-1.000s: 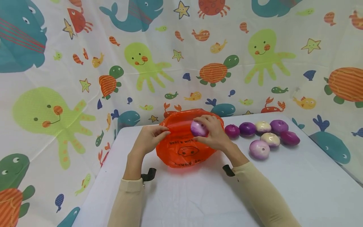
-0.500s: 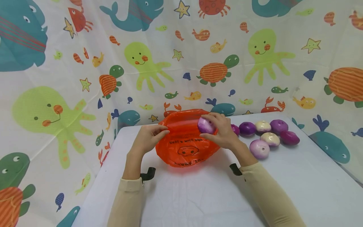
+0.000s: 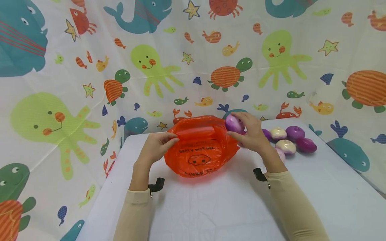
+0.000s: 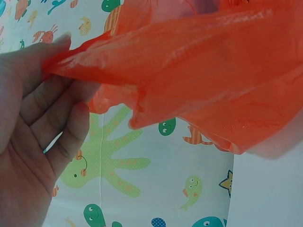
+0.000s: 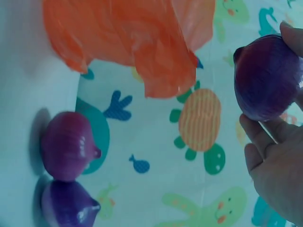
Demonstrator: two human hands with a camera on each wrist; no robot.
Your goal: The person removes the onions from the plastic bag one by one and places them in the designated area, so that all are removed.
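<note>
A purple onion is held up in the fingers of my right hand, by the right rim of an orange-red plastic bag. In the right wrist view that onion is apart from the bag. My left hand pinches the bag's left rim between thumb and fingers. The left wrist view shows the bag's film stretching away from the left hand's fingers. The bag's mouth gapes toward me, with dark print on its front. Whatever lies deep inside cannot be made out.
On the white table, several purple and whitish onions lie to the right, among them a whitish one and a purple one. My right forearm partly covers a pale one. A sea-animal curtain hangs behind the table.
My right hand has moved right and slightly up with the onion, from in front of the bag's mouth to beyond its right rim. The left hand keeps its pinch on the bag.
</note>
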